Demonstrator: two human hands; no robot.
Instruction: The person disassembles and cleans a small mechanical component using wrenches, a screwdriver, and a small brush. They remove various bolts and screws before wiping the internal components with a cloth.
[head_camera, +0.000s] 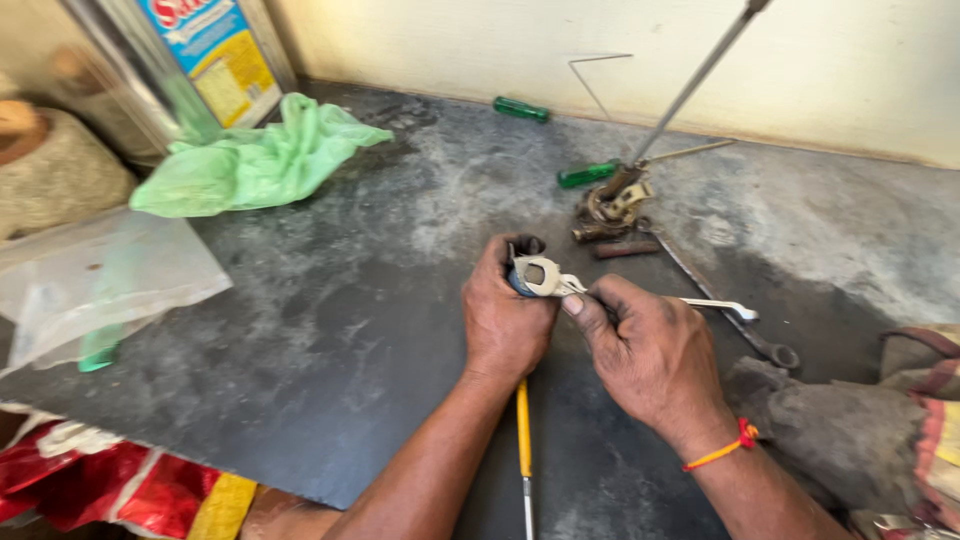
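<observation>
A: Nearest item?

B: A yellow-handled tool (523, 440) lies on the desk (330, 340), running away from the viewer under the wrists.

A: Hands?

B: The left hand (505, 315) is closed around a small dark round part (522, 262). The right hand (650, 355) pinches a silver spanner (600, 290); its head sits on the part, its long axis runs right.

A: Beyond?

B: A rusty metal assembly (610, 210), two green screwdriver handles (588, 174), a green plastic bag (255, 160).
</observation>
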